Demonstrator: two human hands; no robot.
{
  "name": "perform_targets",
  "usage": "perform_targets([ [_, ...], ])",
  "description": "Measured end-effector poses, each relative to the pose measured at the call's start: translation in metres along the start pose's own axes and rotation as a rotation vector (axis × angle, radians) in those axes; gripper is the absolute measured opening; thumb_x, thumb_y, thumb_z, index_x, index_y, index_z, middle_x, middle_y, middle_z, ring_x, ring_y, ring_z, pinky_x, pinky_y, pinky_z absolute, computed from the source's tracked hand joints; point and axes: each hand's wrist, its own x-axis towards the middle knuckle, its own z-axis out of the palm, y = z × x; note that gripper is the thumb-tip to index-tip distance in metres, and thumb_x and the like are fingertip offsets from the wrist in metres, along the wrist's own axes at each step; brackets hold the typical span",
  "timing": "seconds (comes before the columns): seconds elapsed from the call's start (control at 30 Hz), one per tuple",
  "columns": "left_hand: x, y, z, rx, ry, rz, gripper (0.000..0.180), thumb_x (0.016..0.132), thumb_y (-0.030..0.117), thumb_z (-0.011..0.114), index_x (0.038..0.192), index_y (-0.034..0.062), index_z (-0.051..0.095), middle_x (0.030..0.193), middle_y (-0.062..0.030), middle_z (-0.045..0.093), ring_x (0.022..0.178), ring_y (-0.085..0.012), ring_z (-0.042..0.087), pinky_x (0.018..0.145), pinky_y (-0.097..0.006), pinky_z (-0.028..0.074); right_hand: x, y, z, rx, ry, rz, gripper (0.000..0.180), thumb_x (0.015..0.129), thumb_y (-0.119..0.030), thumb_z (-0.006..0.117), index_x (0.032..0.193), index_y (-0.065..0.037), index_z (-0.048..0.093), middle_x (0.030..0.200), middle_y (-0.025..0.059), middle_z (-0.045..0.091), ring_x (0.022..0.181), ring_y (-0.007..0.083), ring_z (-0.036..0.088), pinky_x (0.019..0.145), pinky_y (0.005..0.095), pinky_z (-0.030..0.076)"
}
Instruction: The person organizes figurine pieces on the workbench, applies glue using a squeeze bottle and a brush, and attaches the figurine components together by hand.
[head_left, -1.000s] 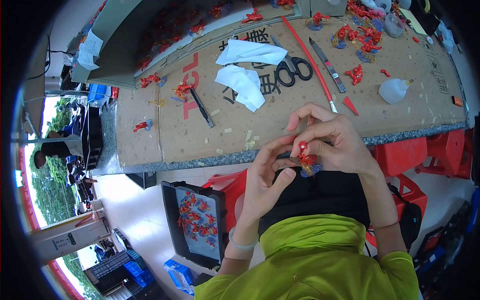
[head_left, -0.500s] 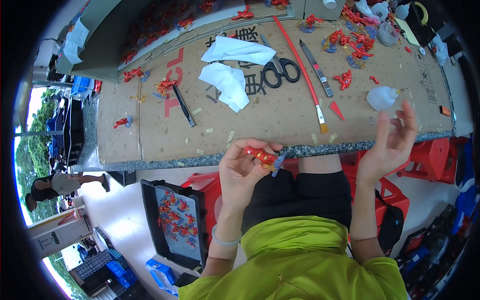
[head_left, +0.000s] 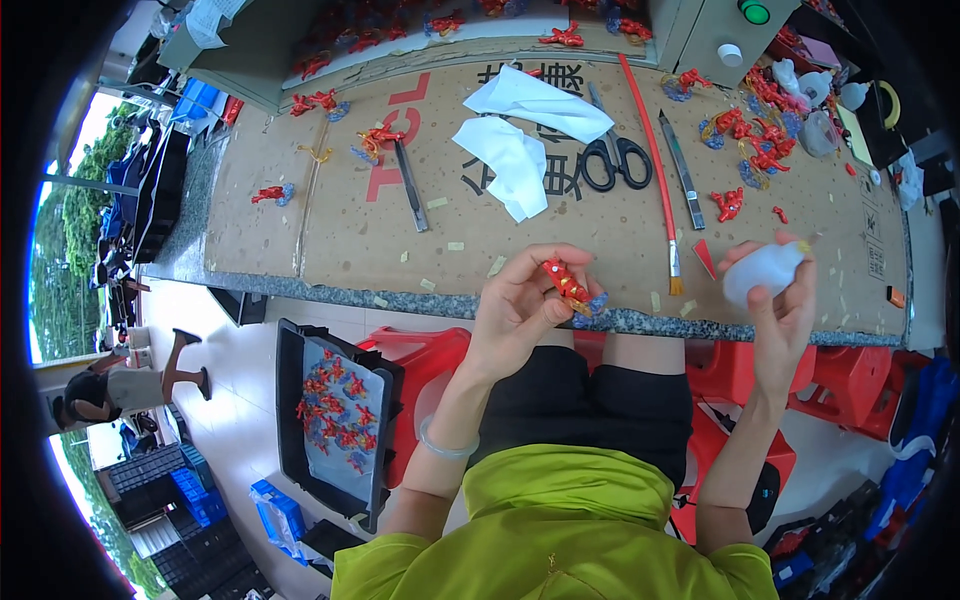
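Note:
Between the thumb and fingers of my left hand (head_left: 520,315) is a small red figurine (head_left: 567,283) with gold details and a translucent blue base. It is held just above the table's front edge. My right hand (head_left: 785,305) is closed around a white squeeze bottle (head_left: 762,274), whose thin nozzle points up and to the right. Left of that bottle, a red-handled paintbrush (head_left: 668,200) and a small red triangular piece (head_left: 704,258) lie on the cardboard. A craft knife (head_left: 682,170) and black-handled scissors (head_left: 614,164) rest farther back.
White cloths (head_left: 503,165) and tweezers (head_left: 411,187) lie on the cardboard sheet (head_left: 400,265). More red figurines (head_left: 770,145) cluster at the back right. A black tray (head_left: 290,400) of figurines stands low at the left, beside a red stool (head_left: 425,350). Another person (head_left: 120,388) is at far left.
My right hand has closed on the squeeze bottle and lifted it off the cardboard. My left hand still holds the figurine, now turned somewhat. The whole view has shifted.

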Motion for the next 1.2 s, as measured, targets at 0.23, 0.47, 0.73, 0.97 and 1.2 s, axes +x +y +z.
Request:
perform_targets([
  [0.23, 0.0, -0.004, -0.009, -0.101, -0.113, 0.007, 0.047, 0.086, 0.026, 0.062, 0.12, 0.0008, 0.042, 0.093, -0.0073, 0.051, 0.088, -0.0179, 0.055, 0.077, -0.029, 0.046, -0.011, 0.011, 0.023, 0.433, -0.23, 0.407, 0.045, 0.068, -0.012, 0.074, 0.099, 0.004, 0.046, 0.075, 0.0137, 0.061, 0.068, 0.0137, 0.059, 0.057, 0.022, 0.045],
  [0.47, 0.002, -0.001, -0.012, -0.107, -0.167, -0.01, 0.036, 0.089, 0.025, 0.058, 0.112, -0.0004, 0.049, 0.094, -0.0089, 0.052, 0.088, -0.0183, 0.055, 0.074, -0.03, 0.048, -0.012, 0.006, 0.046, 0.508, 0.153, 0.434, 0.034, 0.068, -0.006, 0.069, 0.096, 0.004, 0.054, 0.076, 0.0091, 0.06, 0.065, 0.0123, 0.058, 0.054, 0.0223, 0.044],
  [0.73, 0.001, 0.001, -0.016, -0.114, -0.191, -0.043, 0.04, 0.09, 0.024, 0.054, 0.118, -0.0053, 0.048, 0.094, -0.0118, 0.05, 0.087, -0.0216, 0.056, 0.06, -0.03, 0.047, -0.001, -0.007, 0.05, 0.041, -0.122, 0.13, 0.024, 0.069, -0.011, 0.072, 0.087, 0.002, 0.062, 0.079, 0.0072, 0.065, 0.069, 0.0097, 0.06, 0.061, 0.0216, 0.046],
  [0.97, -0.001, 0.004, -0.014, -0.09, -0.145, -0.063, 0.044, 0.091, 0.025, 0.053, 0.12, -0.0072, 0.047, 0.091, -0.0108, 0.05, 0.081, -0.0201, 0.056, 0.06, -0.027, 0.045, -0.001, -0.011, 0.051, -0.082, -0.187, 0.108, 0.027, 0.069, -0.01, 0.074, 0.089, 0.003, 0.061, 0.08, 0.0084, 0.065, 0.073, 0.0112, 0.062, 0.065, 0.0226, 0.048],
  [1.2, -0.001, 0.002, -0.014, -0.068, -0.153, -0.049, 0.044, 0.091, 0.025, 0.052, 0.12, -0.0078, 0.048, 0.088, -0.0099, 0.05, 0.082, -0.0196, 0.055, 0.06, -0.027, 0.045, -0.002, -0.009, 0.051, -0.096, -0.214, 0.09, 0.028, 0.069, -0.009, 0.075, 0.09, 0.002, 0.061, 0.08, 0.0079, 0.066, 0.073, 0.0107, 0.062, 0.065, 0.0225, 0.048],
])
